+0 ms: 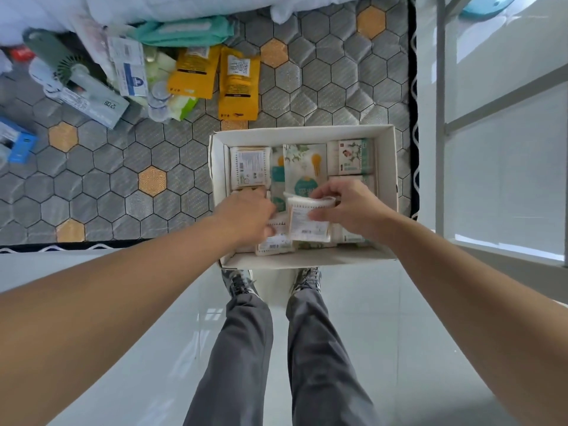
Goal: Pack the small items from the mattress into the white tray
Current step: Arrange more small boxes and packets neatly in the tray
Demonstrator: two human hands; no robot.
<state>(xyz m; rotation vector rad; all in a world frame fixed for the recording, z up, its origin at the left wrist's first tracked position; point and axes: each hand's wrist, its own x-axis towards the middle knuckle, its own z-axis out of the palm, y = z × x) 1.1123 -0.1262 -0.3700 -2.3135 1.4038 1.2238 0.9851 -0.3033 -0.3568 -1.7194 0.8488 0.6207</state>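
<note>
The small clear-wrapped white packet with a printed label (309, 224) sits over the near half of the white cardboard tray (307, 132), pinched between the thumb and fingers of the right hand (353, 207). The left hand (246, 216) reaches in beside it, knuckles up and fingers curled down onto a flat white packet (273, 242); whether it grips is unclear. The tray lies at the corner of the grey hexagon-quilted mattress (123, 179), its near wall overhanging the edge. Two yellow pouches (238, 84) lie well apart, with bare mattress to the tray's left.
</note>
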